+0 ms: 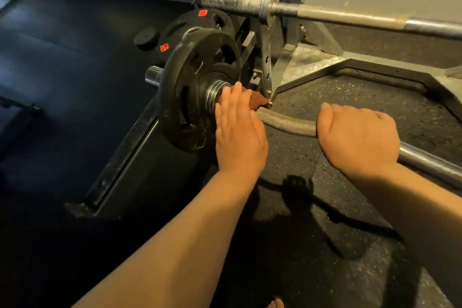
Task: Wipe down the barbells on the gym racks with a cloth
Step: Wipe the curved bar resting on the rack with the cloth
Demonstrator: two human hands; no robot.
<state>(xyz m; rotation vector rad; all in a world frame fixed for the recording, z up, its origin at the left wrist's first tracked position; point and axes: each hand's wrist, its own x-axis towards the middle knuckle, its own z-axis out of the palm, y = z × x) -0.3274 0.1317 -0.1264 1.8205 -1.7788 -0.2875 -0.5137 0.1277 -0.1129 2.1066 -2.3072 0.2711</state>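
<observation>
Our two bare forearms entered from 6 o'clock. Our left hand (240, 132) lay flat, fingers straight, on a rust-red cloth (257, 102) against the bar (287, 125) at centre, just beside a black plate (192, 87) at 9 o'clock. Our right hand (360, 137) was wrapped round the bar at 3 o'clock. A second bar (350, 16) rested on the rack (266, 57) at 1 o'clock.
</observation>
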